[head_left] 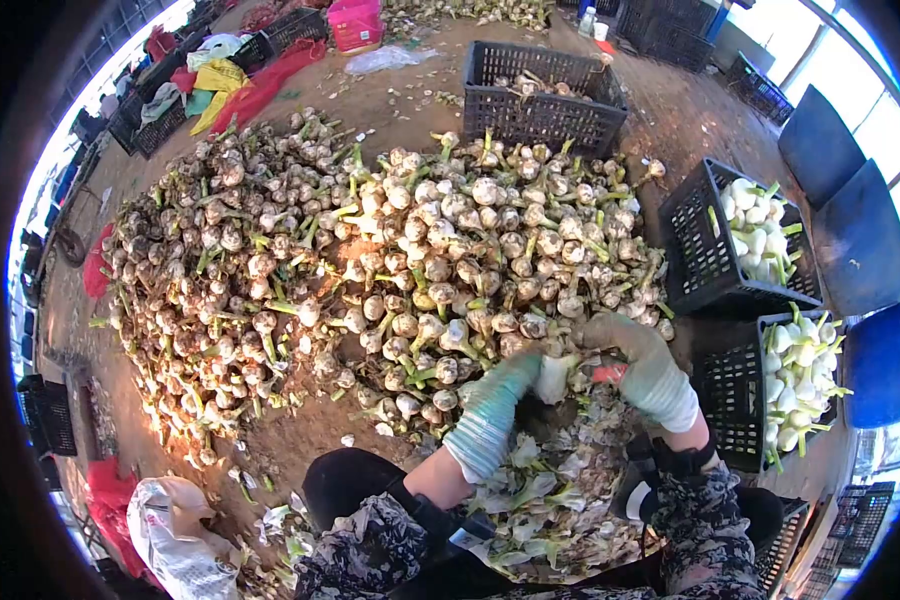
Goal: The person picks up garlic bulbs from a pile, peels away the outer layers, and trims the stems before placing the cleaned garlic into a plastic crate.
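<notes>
My left hand, in a greenish knitted glove, is closed around a pale garlic bulb whose dirty skin is partly off. My right hand, gloved too, is closed on a small tool with a red handle; its working end cannot be made out. Both hands are close together at the near edge of a large heap of soil-covered garlic bulbs with cut green stems. Beneath them, between my legs, lies a pile of stripped skins and leaves.
At my right stand two black crates of clean white garlic. Behind the heap is another black crate with some bulbs inside. A white sack lies at lower left; a pink bucket stands far back.
</notes>
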Demonstrator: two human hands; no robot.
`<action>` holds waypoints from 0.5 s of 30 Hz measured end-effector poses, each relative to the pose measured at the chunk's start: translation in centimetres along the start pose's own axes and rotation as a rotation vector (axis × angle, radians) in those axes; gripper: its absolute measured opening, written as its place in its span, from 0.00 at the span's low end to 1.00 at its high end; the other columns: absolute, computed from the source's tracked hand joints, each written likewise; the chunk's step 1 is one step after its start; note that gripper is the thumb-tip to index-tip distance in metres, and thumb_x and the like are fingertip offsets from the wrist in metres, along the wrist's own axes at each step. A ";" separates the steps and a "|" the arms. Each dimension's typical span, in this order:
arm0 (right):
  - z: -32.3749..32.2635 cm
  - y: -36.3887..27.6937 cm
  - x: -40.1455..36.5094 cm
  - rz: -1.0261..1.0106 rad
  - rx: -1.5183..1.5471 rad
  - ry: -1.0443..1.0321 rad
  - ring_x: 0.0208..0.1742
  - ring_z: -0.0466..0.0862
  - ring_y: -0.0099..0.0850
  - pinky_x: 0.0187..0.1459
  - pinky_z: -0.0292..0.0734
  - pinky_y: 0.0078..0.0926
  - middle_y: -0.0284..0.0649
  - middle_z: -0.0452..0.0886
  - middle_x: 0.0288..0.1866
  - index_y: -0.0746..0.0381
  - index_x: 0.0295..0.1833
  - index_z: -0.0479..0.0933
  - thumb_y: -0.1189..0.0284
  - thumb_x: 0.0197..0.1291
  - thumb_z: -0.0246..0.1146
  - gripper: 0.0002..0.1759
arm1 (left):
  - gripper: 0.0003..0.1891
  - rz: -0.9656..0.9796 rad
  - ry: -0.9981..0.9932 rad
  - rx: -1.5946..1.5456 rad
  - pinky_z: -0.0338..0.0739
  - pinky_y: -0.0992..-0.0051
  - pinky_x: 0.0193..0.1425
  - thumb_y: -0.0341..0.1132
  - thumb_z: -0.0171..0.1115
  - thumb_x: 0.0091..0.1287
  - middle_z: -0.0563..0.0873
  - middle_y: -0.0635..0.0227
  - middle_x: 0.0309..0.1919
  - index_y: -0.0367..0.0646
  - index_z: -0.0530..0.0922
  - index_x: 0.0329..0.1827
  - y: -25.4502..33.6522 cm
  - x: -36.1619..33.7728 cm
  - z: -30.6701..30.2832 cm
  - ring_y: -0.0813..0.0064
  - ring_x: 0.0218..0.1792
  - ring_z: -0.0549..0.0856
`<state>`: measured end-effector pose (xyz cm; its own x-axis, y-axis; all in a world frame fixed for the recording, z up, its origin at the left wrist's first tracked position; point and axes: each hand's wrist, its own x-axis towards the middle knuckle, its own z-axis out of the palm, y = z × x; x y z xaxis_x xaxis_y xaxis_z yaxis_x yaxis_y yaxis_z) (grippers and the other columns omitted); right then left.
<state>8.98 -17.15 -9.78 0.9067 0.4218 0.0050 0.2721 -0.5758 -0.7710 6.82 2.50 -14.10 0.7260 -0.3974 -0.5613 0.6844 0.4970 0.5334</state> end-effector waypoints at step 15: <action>8.1 -6.3 -4.4 0.429 1.082 0.564 0.37 0.79 0.24 0.36 0.75 0.16 0.38 0.77 0.41 0.69 0.54 0.65 0.76 0.53 0.62 0.22 | 0.31 0.928 -0.071 0.593 0.71 0.75 0.55 0.30 0.67 0.53 0.73 0.65 0.51 0.36 0.64 0.59 -1.7 -4.8 0.3 0.74 0.51 0.74</action>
<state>0.70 -9.74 -10.12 0.9382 -0.1594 -0.3072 -0.2298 0.3768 -0.8973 2.23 3.34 -12.10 0.9636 -0.1143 0.2415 -0.2184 0.1841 0.9583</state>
